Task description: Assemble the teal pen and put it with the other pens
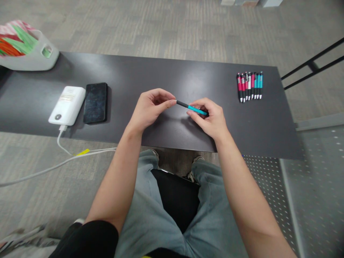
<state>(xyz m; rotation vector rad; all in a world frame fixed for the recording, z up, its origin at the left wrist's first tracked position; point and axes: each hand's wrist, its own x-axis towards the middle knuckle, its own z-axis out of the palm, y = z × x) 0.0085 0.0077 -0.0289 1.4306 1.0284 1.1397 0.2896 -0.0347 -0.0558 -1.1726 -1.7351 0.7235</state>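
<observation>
Now teal pen (194, 109) slants black tip up-left, pinched by left hand (150, 109), right hand (211, 120).

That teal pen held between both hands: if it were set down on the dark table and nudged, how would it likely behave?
The teal pen looks slim and round, so it would probably roll on the smooth dark table. It spans straight between left hand and right hand, so likely stiff. Fingertips alone carry it, suggesting it is light.
</observation>
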